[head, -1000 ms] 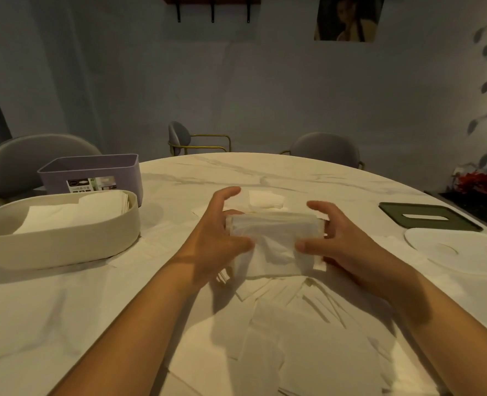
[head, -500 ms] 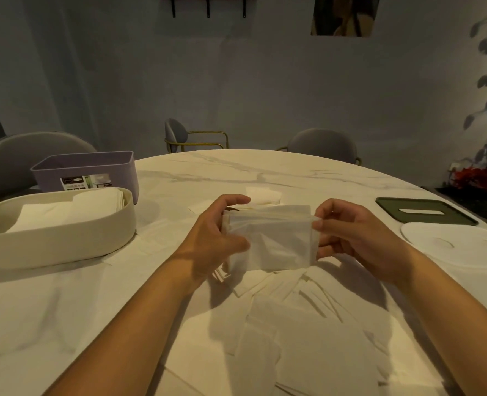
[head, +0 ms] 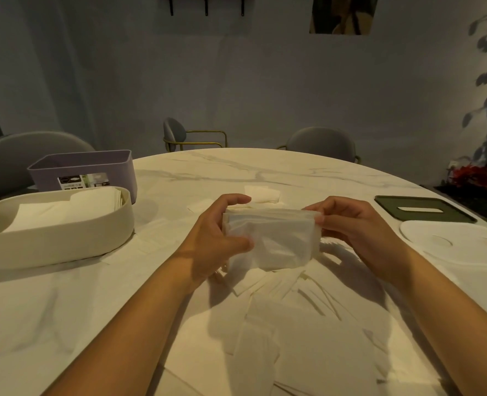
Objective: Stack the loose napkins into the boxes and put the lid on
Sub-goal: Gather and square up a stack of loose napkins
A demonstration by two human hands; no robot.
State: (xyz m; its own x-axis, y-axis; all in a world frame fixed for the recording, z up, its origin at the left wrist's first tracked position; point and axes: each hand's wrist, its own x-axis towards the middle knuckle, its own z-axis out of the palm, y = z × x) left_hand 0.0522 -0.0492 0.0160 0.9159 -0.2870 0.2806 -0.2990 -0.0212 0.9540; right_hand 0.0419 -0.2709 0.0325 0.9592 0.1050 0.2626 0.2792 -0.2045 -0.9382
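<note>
At far left, the cream oval box [head: 65,244], part-filled with napkins, sits just in front of the purple box [head: 50,172]. At centre, your left hand [head: 216,241] grips one end of a squared napkin stack [head: 276,238], fingers curled over the top and thumb across the front. Your right hand [head: 350,224] pinches the other end. The stack's long axis runs left to right above the loose napkins [head: 293,324]. The cream box lies well to the left, nearer your left hand. The green lid [head: 425,208] and white lid [head: 459,244] wait at right.
</note>
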